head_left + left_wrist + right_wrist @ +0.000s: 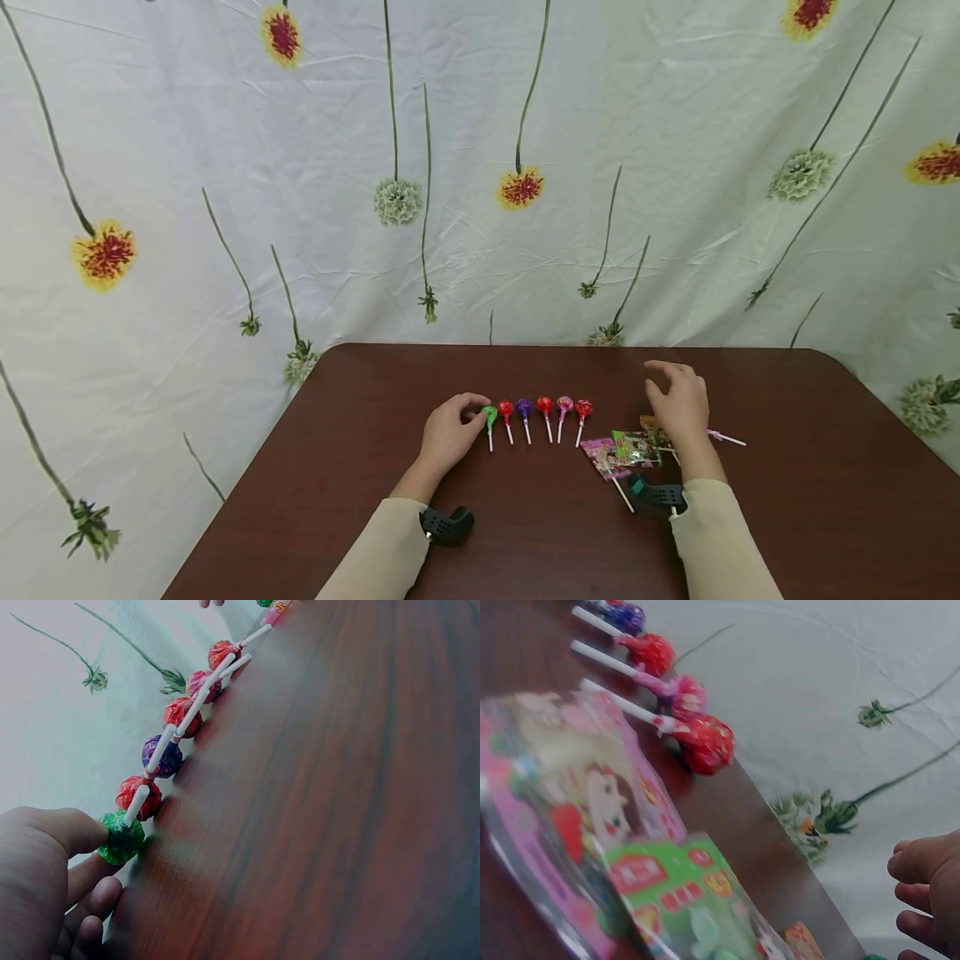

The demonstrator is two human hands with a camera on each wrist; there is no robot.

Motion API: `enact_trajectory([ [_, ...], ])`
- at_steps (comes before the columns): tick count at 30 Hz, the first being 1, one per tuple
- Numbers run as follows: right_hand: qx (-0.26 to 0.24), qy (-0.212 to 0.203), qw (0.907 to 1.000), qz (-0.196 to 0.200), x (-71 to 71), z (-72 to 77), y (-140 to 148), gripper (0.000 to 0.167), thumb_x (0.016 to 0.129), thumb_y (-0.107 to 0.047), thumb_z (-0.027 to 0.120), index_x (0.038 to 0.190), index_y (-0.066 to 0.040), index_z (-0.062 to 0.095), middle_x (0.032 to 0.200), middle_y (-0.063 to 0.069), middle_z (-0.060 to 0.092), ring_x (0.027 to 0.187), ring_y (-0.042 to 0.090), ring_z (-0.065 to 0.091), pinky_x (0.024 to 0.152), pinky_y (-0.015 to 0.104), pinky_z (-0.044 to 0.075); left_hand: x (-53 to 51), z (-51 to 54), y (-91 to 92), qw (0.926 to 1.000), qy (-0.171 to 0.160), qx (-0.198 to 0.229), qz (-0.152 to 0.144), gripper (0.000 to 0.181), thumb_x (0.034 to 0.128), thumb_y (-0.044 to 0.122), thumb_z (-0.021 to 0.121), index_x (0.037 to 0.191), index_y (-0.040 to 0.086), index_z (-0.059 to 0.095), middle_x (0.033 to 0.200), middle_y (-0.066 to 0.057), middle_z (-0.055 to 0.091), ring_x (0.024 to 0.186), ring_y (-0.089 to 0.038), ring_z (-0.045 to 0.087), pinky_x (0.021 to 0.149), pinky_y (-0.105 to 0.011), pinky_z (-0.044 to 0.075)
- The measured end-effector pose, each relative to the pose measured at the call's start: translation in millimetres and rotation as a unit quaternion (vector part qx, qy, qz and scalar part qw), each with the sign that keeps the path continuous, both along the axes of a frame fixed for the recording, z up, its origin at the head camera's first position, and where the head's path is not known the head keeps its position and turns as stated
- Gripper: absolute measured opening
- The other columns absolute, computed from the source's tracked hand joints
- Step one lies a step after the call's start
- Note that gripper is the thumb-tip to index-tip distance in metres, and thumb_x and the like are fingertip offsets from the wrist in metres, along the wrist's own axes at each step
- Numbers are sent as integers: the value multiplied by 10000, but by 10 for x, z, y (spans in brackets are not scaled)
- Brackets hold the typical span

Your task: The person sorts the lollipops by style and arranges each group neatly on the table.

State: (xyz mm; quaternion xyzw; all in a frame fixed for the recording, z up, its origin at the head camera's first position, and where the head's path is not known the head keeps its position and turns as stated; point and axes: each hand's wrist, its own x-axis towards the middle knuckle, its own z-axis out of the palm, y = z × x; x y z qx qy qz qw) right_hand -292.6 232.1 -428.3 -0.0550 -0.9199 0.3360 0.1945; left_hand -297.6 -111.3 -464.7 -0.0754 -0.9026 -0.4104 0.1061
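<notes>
Ball-shaped lollipops lie in a row on the brown table, sticks toward the wearer. At the row's left end, my left hand (450, 433) pinches the green lollipop (490, 412) by its head; the left wrist view shows thumb and finger on the green wrapper (121, 838). Beside it are a red one (506, 409) and a purple one (524, 407). My right hand (681, 408) is above the flat-packed lollipops, fingers bent loosely, holding nothing. Under and near it lie a pink packet (604, 458), a green packet (635, 448) and an orange packet (656, 431), partly hidden by the hand.
Right of the right wrist a pink lollipop's stick (727, 437) shows, its head hidden. The dark brown table (525, 533) has rounded far corners. Behind it hangs a white cloth (465, 250) printed with flowers. Both wrists wear black bands.
</notes>
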Motion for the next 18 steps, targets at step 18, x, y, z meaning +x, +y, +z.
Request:
enact_trajectory([
  [18,308,-1021,9937,-336,80,-56,227,446,1004,-185,527,1432,-61,505,1481,330,375,1300,547,364,992,664,373,3,-1,0,10000,-7,-7,7,166,938,251,689,1099,249,730,1026,32,720,877,-125,636,720,-313,482],
])
